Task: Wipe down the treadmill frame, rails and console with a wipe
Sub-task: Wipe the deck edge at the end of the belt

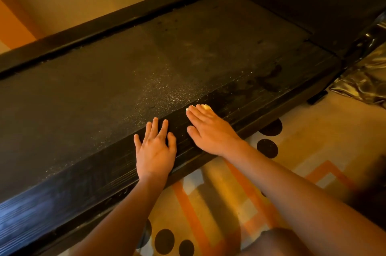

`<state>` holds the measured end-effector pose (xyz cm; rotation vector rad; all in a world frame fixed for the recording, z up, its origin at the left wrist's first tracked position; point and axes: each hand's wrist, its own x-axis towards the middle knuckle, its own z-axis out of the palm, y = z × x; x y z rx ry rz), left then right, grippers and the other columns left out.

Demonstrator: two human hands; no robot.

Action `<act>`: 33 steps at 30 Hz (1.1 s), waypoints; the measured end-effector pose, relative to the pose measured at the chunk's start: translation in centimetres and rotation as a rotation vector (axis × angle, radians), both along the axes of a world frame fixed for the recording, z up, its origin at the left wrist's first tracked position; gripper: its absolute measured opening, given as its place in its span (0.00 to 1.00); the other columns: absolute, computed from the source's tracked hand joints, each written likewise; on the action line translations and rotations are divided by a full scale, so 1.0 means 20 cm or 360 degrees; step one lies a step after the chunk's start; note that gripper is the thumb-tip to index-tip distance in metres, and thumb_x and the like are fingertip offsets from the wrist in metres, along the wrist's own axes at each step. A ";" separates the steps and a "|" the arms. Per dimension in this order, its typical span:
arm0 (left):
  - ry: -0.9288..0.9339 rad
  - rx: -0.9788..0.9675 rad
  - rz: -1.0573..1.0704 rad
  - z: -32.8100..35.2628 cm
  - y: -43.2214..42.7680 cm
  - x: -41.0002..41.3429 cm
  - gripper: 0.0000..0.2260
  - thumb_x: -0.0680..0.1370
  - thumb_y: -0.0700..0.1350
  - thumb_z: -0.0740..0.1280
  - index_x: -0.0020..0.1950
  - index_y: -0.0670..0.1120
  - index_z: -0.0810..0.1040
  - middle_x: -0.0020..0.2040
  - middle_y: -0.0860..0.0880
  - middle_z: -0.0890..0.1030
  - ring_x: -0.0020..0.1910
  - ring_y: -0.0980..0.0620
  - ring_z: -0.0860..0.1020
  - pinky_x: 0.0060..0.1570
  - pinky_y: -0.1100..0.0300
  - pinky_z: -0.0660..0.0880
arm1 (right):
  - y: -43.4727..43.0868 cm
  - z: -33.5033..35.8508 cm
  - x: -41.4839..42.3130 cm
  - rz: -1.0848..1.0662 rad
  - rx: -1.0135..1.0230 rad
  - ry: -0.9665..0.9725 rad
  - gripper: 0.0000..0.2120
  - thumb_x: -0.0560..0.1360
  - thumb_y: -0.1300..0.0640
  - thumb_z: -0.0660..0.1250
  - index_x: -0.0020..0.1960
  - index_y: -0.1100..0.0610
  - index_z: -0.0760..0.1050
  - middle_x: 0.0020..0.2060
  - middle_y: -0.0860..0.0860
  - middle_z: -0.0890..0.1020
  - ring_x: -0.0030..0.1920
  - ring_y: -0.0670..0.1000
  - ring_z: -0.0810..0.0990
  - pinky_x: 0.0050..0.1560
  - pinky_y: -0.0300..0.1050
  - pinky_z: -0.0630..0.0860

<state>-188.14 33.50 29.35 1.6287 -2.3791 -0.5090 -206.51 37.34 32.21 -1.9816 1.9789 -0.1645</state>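
Head view: right hand [208, 130] lies flat with straight fingers, pressing a wipe [205, 107] onto the treadmill's near side rail [261, 97] for firm contact. Left hand [155, 149] rests flat beside it, fingers spread, likely as a brace.

A long black treadmill [208, 47] lies flat, running from lower left to upper right. Its dark textured belt [125, 80] is speckled with pale dust. Along the belt's near edge runs a ribbed black side rail [94, 176], and a matching far rail [104, 19] runs along its other edge. A small crumpled pale-yellow wipe [205, 107] sits on the near rail right at the belt's edge. It is mostly covered by the flat fingertips of the right hand [208, 132] pressing on it.
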 end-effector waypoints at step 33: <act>0.0055 0.0014 0.0037 -0.01 0.00 0.00 0.23 0.86 0.57 0.50 0.81 0.55 0.59 0.83 0.51 0.54 0.82 0.51 0.49 0.80 0.42 0.44 | -0.08 0.04 -0.33 -0.0485 0.0003 0.0095 0.26 0.87 0.49 0.43 0.83 0.56 0.53 0.83 0.53 0.54 0.82 0.52 0.50 0.81 0.49 0.44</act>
